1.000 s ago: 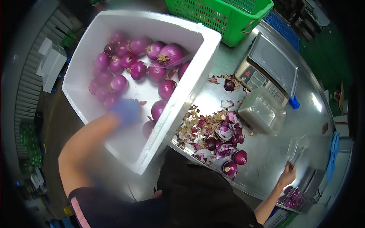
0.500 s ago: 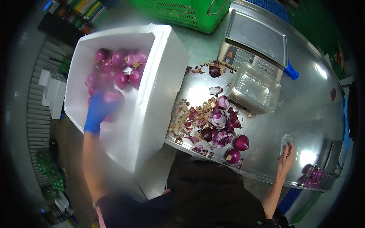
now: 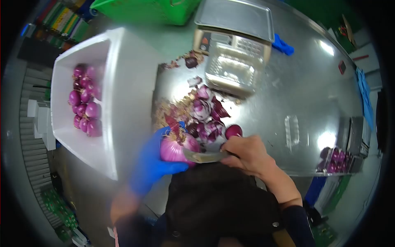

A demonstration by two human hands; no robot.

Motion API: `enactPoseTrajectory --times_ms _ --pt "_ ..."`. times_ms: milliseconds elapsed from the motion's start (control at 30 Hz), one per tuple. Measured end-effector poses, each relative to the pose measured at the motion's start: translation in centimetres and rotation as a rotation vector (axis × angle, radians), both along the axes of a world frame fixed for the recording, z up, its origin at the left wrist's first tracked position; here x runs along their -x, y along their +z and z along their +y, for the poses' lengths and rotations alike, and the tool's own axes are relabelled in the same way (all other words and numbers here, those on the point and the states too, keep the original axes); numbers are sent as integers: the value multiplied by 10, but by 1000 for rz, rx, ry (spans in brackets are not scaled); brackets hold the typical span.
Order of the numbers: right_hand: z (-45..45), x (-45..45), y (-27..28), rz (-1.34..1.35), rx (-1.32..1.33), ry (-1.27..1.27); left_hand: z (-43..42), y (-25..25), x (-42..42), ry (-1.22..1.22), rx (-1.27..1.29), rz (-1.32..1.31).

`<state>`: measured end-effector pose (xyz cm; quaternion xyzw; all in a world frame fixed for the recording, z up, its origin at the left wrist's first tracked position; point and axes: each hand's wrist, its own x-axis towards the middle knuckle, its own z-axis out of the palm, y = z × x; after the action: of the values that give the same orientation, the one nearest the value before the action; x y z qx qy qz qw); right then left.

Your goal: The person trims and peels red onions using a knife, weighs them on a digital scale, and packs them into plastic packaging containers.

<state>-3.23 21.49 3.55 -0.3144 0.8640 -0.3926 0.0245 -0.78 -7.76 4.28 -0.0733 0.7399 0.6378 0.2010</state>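
Note:
My left hand point(image 3: 150, 162), in a blue glove, grips a red onion point(image 3: 176, 147) with dry roots and loose skin at its top. My bare right hand point(image 3: 249, 155) is closed around the handle of a knife point(image 3: 205, 157). The blade lies against the onion's right side; whether it cuts in, I cannot tell. Just beyond both hands, peeled onion skins point(image 3: 201, 110) and dry scraps point(image 3: 170, 113) lie on the steel table. A smaller red onion point(image 3: 233, 131) sits just behind my right hand.
A white foam box point(image 3: 109, 136) holding several red onions point(image 3: 84, 96) stands at left. Behind the scraps are a weighing scale point(image 3: 234, 18) and stacked clear trays point(image 3: 234, 68). A packed tray of onions point(image 3: 337, 160) lies at right. A green crate point(image 3: 152, 11) stands at the back.
My left hand has come out of the foam box with an onion. My right hand has moved left from the clear tray and now holds a knife against the onion. The view has shifted.

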Motion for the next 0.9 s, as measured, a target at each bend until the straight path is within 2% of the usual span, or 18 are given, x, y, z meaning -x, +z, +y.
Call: enactPoseTrajectory --times_ms 67,267,367,567,767,867,900 --pt "3 -4 5 21 -93 22 19 -2 -1 -39 -48 -132" --pt "16 -20 -14 33 -200 4 43 -1 -10 -192 30 -174" --pt "25 -24 -21 -4 -169 -3 49 -2 -11 -236 -92 -160" --pt "20 -32 -20 52 -137 -13 63 19 -9 -264 -106 -264" --pt "13 -35 -19 28 -77 20 57 5 -19 -375 -37 -42" --pt "26 -30 -36 -116 -100 13 58 14 -19 -265 90 -126" --pt "36 -33 -56 -245 -57 -67 54 14 -19 -267 81 -97"
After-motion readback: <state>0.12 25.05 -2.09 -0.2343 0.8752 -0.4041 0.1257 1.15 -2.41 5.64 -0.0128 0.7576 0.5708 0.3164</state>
